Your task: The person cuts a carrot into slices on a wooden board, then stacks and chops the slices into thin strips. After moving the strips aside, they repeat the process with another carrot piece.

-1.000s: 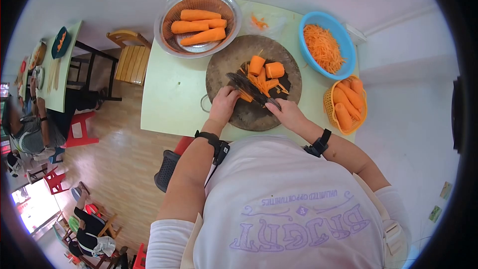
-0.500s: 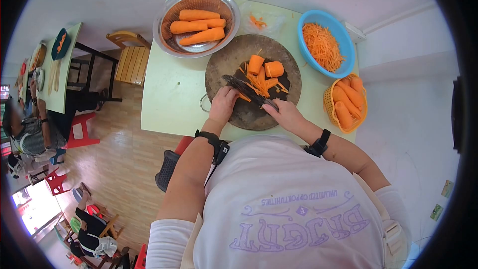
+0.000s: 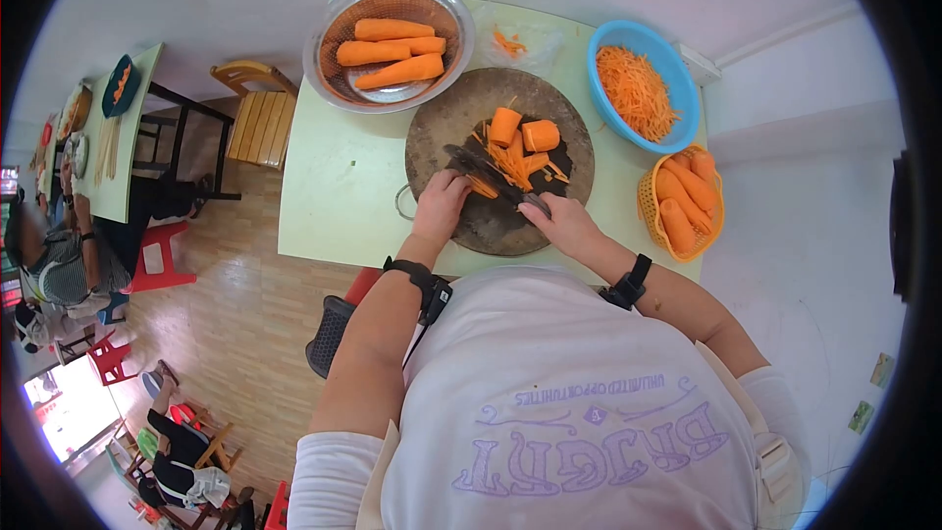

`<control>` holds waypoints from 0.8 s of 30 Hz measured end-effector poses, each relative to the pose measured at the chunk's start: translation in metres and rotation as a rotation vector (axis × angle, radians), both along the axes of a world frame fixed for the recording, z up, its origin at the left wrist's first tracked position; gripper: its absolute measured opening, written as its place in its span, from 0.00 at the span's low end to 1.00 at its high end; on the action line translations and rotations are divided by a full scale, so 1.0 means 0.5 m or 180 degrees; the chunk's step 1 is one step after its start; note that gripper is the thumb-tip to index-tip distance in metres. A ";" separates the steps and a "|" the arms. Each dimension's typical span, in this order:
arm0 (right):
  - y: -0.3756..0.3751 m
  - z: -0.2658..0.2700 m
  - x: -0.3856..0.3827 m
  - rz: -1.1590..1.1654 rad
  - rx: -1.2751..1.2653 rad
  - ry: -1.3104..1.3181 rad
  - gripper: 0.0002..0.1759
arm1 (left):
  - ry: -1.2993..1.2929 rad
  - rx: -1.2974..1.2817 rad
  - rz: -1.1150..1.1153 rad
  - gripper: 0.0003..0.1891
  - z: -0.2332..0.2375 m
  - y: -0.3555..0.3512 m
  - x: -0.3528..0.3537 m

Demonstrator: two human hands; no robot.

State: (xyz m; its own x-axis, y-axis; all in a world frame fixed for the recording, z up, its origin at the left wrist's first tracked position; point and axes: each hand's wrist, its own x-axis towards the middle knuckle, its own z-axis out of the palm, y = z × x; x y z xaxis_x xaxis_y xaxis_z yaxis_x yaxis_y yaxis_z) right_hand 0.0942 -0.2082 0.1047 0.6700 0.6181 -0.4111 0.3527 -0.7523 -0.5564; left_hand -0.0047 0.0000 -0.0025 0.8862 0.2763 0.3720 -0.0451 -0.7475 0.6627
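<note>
On the round wooden cutting board [image 3: 442, 118], my right hand [image 3: 564, 223] is wrapped round the handle of a dark-bladed knife [image 3: 475, 165]. The blade lies slantwise between my hands. My left hand [image 3: 442, 204] has its fingertips bunched on thin carrot slices [image 3: 482, 187] beside the blade; its fingers partly hide them. Beyond the knife sit two thick carrot chunks [image 3: 505, 126], smaller cut pieces [image 3: 536, 163] and a pile of carrot shreds [image 3: 509, 171].
A metal bowl [image 3: 457, 72] with several peeled carrots stands at the back left. To the right are a blue basin [image 3: 601, 98] of shredded carrot and a yellow basket [image 3: 649, 201] of whole carrots. A wooden chair [image 3: 257, 128] and seated people are to the left.
The knife blade has shifted slightly and turned on the board beside my left fingertips. More of the carrot slices shows next to them. Both hands stay nearly in place.
</note>
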 end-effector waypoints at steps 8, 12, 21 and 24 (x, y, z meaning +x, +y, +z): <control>0.009 0.007 -0.003 0.0197 -0.0014 0.0073 0.32 | -0.0005 0.0039 -0.0070 0.08 -0.002 0.004 -0.002; 0.012 0.003 -0.005 0.0202 -0.0022 -0.0021 0.32 | 0.0013 0.0087 -0.0063 0.07 0.001 0.002 -0.001; 0.013 -0.001 -0.013 0.0206 -0.0146 -0.0163 0.32 | 0.0099 0.0055 -0.0131 0.08 -0.003 0.003 -0.004; 0.013 0.014 -0.013 0.0192 0.0040 -0.0171 0.31 | 0.0104 0.0041 -0.0116 0.08 0.000 0.003 -0.005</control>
State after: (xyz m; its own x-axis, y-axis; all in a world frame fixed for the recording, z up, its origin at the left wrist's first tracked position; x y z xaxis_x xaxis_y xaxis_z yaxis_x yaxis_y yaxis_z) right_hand 0.0875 -0.2018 0.1119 0.6522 0.6629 -0.3677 0.4268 -0.7219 -0.5447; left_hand -0.0074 0.0012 -0.0025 0.9073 0.2389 0.3460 -0.0510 -0.7543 0.6546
